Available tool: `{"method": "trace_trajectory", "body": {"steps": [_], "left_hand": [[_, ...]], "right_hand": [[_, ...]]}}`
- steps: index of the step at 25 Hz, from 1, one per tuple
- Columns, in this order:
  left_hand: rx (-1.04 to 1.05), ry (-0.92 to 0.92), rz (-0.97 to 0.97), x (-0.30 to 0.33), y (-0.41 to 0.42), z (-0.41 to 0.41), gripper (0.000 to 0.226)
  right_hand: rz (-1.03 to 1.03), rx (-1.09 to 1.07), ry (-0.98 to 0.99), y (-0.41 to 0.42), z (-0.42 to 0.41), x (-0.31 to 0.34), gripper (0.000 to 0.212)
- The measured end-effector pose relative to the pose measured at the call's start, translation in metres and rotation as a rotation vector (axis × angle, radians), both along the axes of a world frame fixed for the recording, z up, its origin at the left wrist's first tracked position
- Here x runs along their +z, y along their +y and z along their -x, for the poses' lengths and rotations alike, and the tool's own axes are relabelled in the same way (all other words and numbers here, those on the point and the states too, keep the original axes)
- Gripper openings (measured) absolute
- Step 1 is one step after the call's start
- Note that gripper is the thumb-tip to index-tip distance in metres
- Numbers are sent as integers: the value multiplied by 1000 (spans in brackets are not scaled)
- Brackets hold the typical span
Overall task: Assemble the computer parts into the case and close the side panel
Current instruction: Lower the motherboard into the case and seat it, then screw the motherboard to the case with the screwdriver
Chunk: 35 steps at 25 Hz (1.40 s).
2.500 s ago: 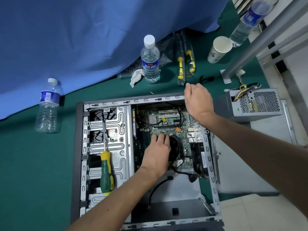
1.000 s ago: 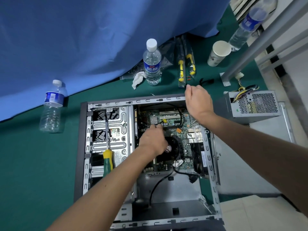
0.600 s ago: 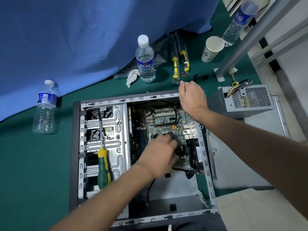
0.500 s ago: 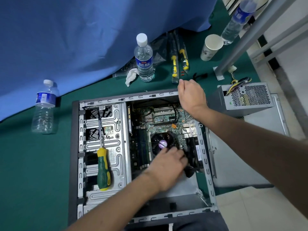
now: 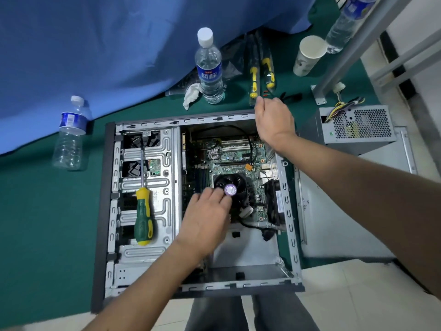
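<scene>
The person's left hand (image 5: 206, 222) is down inside the open computer case (image 5: 108, 211), fingers stretched out fairly straight and holding nothing, the fingertips resting at the near-left edge of the round black CPU cooler fan (image 5: 235, 187) with its purple hub sticker. The right hand (image 5: 274, 118) is up at the far corner of the case, fingers curled over the top rim as if gripping it; what the fingertips do on the other side I can't see.

The fan sits on the green motherboard (image 5: 235, 155), which lies flat in the right half of the case, with a black cable looping over its upper part. A second black fan (image 5: 274, 201) stands against the case's right wall. In the left half is the silver drive cage (image 5: 164, 185), and a green-and-yellow screwdriver (image 5: 143, 213) lies along it, tip pointing away from the person.

Just right of the case, on the green mat (image 5: 47, 223), the grey side panel (image 5: 338, 223) lies flat, and the power supply (image 5: 358, 126) sits on its far end, wires sprouting from its top. Beyond the case stand a water bottle (image 5: 210, 68), a crumpled tissue (image 5: 192, 95) beside it, two yellow-handled tools (image 5: 261, 75) and a paper cup (image 5: 309, 54). Another bottle (image 5: 70, 134) stands off to the left by the blue cloth (image 5: 119, 44).
</scene>
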<state>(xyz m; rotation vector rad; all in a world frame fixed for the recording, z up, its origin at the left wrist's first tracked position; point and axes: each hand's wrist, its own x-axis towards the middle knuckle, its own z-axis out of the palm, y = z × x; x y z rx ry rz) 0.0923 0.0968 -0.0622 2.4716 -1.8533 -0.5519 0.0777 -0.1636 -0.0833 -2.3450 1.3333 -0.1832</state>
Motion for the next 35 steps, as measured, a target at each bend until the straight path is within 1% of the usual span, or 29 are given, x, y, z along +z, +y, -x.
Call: {"method": "trace_trajectory", "body": {"steps": [2,4,6,7,9,10,11,13,14,15,16,17,18,19,20,21,22,23,24,25,26,27,28,29,30,32,35], "left_hand": [[119,-20,84,12,6,-10,28],[259,-96,146,22,16,-26,32],[440,-178,166,27,35,-43,36],[538,-181,164,31,44,-50,40],[711,-94,118,37,57,-57,49],[749,-35,111,39,60,-57,51],[762,7,146,41,62,-57,52],[786,96,307,51,62,-51,51],[809,198,389,57,58,-45,53],[830,370,444,65,49,-35,55],[827,574,473,70,37,-22,55],[807,739,487,72,23,-6,50],[791,839,492,72,8,10,41],[789,929,487,71,-7,24,33],[811,1039,490,68,-20,35,25],[831,1158,503,64,-29,40,21],[814,1238,499,56,-33,45,18],[741,1200,484,46,-32,46,15],[563,997,440,33,-28,44,9],[306,690,348,17,-23,42,7],[13,388,230,4,-19,41,10],[-254,156,99,-8,-19,43,16],[-445,-11,-15,-18,-21,46,21],[-575,-126,-64,-27,-24,47,23],[-675,-202,-75,-34,-27,48,23],[-813,-319,-58,-45,-30,48,21],[-863,-418,-90,-63,-29,50,23]], "right_hand": [[-94,21,19,-1,1,8,53],[-191,38,54,1,7,20,50],[-214,62,46,14,25,32,52],[-190,86,26,24,38,37,53],[-176,121,-5,48,62,48,53],[-170,129,-19,58,73,55,52],[-155,142,-40,70,83,62,50],[-146,140,-138,94,101,77,43],[-192,138,-202,106,112,83,39],[-298,161,-244,118,122,91,39],[-479,206,-258,131,130,100,46],[-673,268,-245,144,135,107,55],[-771,341,-198,153,138,109,59],[-765,401,-149,156,139,104,55],[-690,422,-109,154,142,96,48],[-636,405,-94,148,145,89,41],[-646,351,-113,140,153,81,34],[-701,270,-178,131,165,73,29],[-759,175,-250,122,178,63,24],[-788,71,-319,114,193,54,19],[-780,-35,-371,108,205,45,14],[-764,-129,-412,102,216,35,9],[-752,-197,-438,100,225,26,8],[-758,-245,-464,98,229,17,10],[-774,-275,-479,97,232,9,12],[-799,-298,-476,100,237,-5,11],[-844,-320,-457,107,243,-26,7]]}}
